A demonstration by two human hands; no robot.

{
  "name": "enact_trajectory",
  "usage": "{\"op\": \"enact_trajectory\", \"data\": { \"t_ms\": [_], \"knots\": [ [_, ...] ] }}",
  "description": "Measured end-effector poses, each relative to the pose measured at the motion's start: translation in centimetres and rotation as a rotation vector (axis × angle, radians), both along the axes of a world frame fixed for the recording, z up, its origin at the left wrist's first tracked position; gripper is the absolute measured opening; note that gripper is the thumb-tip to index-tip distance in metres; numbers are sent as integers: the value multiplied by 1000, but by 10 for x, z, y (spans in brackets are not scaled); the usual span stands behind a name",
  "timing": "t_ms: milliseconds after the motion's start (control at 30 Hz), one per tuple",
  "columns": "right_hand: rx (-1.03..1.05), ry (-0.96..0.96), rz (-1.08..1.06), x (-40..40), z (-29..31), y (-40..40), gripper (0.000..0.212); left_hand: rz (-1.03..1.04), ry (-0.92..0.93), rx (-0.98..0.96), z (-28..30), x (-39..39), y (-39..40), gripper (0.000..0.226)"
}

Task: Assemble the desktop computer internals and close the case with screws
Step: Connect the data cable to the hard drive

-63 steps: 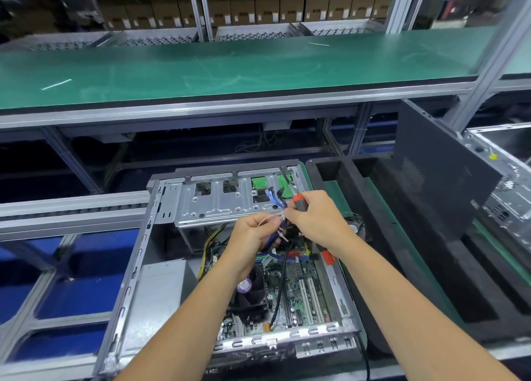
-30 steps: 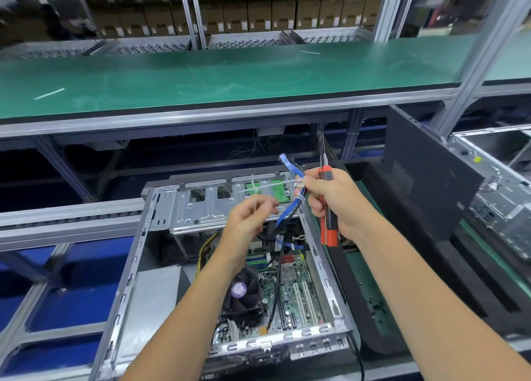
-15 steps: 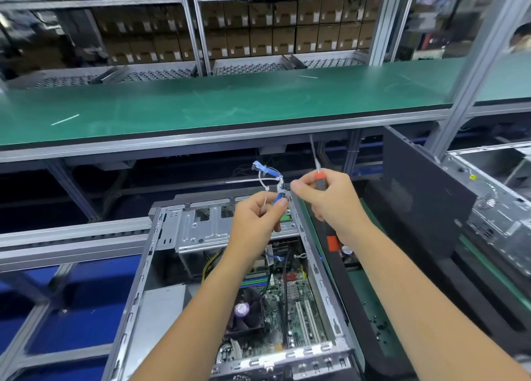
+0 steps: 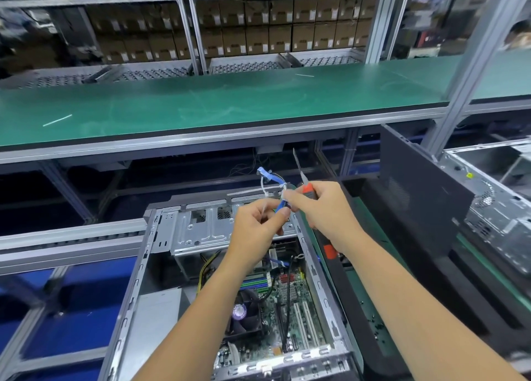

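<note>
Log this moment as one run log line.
left hand: pinching blue cable | right hand: holding red-handled tool | case: open, motherboard exposed

Bare brushed sheet metal is seen on the case (image 4: 184, 231); matt green matting covers the bench (image 4: 201, 105); cardboard boxes (image 4: 258, 38) are stacked behind

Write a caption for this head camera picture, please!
Two hands hold a blue cable above an open computer case, right hand also gripping a cutter.
</note>
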State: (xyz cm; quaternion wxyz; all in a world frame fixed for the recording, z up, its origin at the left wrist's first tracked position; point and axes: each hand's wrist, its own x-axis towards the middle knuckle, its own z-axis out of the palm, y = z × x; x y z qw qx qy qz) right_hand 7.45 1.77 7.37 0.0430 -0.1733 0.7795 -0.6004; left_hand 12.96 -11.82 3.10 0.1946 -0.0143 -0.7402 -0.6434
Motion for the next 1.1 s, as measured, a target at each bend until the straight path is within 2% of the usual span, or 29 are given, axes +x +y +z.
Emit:
{"op": "enact_trajectory", "data": {
  "t_ms": [67,133,333,567,633,767,933,1100],
  "knots": [
    [9,9,15,-2,-1,1,41,-10,12,-30,0,-1,1,11],
    [8,-16,5,-5,-3,0,36,2,17,-35,-1,-2,3,12],
    [35,-10,-74,-12,-11,5,34,21,-55,146,-5,-3,3,11],
    [22,184,50,-6,-7,3,5,-10,-51,130,-8,-3,-1,18],
    [46,220,58,-5,-8,1,12,-9,-40,137,-8,-2,1,19],
    [125,349,45,-3,-10,0,46,-17,-28,102,-7,-1,1,15],
    [147,387,51,-4,-13,-2,46,-25,-46,67,-8,-1,-1,13],
    [150,302,83,-2,-16,-3,37,-13,-42,45,-9,2,2,19]
  ]
}}
